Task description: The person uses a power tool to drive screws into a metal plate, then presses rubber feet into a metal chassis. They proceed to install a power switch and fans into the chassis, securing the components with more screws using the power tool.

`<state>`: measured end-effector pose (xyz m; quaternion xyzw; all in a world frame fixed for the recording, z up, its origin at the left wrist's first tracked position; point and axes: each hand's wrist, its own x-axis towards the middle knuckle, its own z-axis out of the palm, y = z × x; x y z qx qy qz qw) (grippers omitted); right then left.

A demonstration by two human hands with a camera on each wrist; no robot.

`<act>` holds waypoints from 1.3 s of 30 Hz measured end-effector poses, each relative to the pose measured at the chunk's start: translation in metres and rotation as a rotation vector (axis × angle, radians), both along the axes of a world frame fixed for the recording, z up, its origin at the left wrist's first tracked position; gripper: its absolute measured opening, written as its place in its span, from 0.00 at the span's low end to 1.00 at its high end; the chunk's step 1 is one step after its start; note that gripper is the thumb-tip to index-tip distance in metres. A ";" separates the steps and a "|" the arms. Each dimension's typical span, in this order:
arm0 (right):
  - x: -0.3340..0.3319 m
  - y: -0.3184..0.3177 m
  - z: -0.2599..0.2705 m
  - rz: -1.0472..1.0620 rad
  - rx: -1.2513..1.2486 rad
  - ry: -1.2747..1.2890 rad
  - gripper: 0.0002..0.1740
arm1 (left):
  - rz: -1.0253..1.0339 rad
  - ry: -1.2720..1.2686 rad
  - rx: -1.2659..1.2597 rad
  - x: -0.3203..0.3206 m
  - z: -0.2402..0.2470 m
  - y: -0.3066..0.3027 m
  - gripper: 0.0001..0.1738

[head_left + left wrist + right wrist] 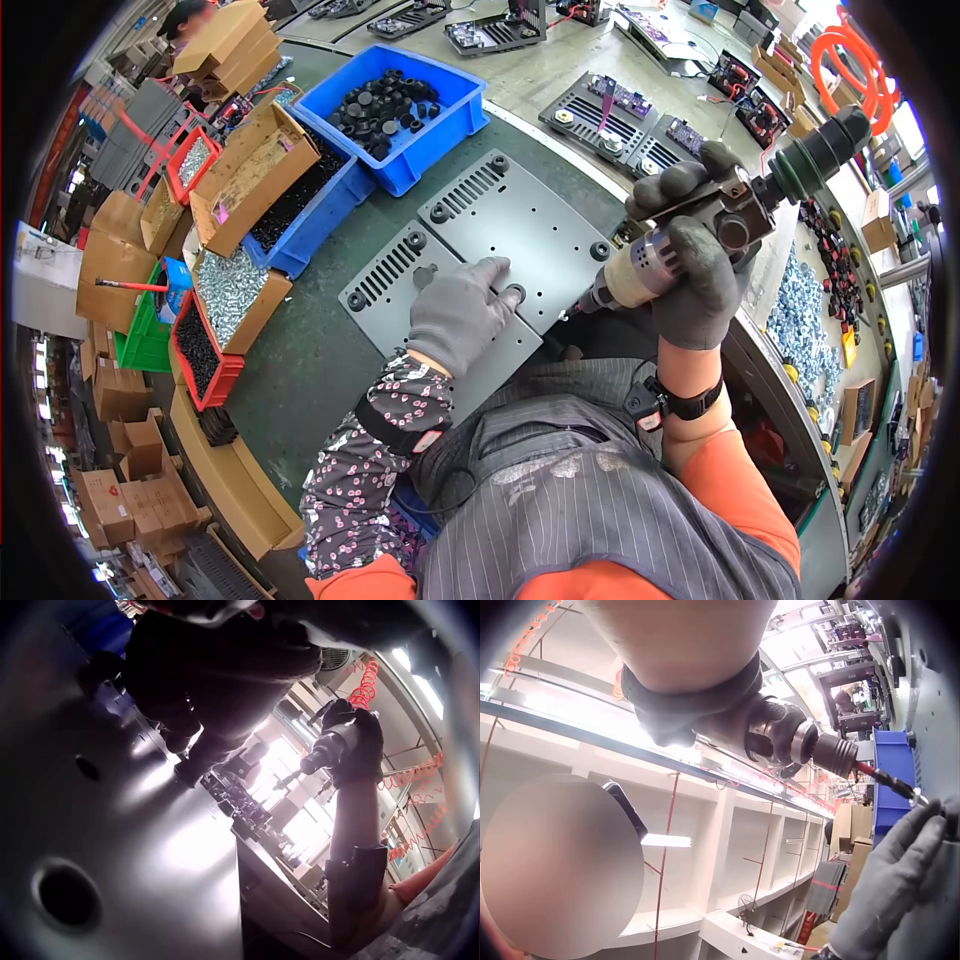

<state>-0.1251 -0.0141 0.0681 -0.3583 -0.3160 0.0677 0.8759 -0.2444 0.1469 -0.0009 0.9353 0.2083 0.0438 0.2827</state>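
Observation:
Two grey slotted metal panels lie side by side, with black rubber feet near their corners. My gloved left hand rests over them. Its thumb and finger pinch a rubber foot at the near edge of the right-hand panel. My gloved right hand grips a power screwdriver, tilted down toward that foot. A silver screw sits at the tip of the bit, close by the left fingertips in the right wrist view.
A blue bin of black rubber feet stands behind the panels. Boxes of silver screws and a red bin of black parts line the left. Partly assembled units sit on the bench beyond. An orange coiled hose hangs upper right.

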 end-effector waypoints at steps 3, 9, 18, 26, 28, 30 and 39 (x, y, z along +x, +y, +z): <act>0.001 0.000 -0.001 -0.022 -0.057 0.009 0.35 | -0.094 0.010 -0.088 -0.002 -0.001 -0.004 0.16; 0.000 0.012 -0.004 0.036 -0.120 0.003 0.33 | -0.175 -0.001 -0.152 -0.005 -0.007 -0.025 0.14; -0.011 0.043 -0.009 0.208 -0.405 -0.048 0.22 | -0.095 -0.073 -0.144 -0.003 -0.016 -0.030 0.14; 0.000 0.052 -0.013 0.330 -0.446 -0.111 0.26 | -0.109 0.081 -0.085 0.000 -0.010 -0.030 0.17; -0.002 0.057 -0.011 0.364 -0.447 -0.075 0.27 | -0.106 0.145 -0.123 0.001 0.007 -0.028 0.17; 0.002 0.061 -0.014 0.454 -0.430 -0.114 0.28 | -0.110 0.206 -0.156 0.003 0.013 -0.023 0.17; -0.004 0.032 0.015 0.284 -0.128 -0.014 0.31 | 0.262 -0.355 -1.781 -0.050 0.010 0.037 0.14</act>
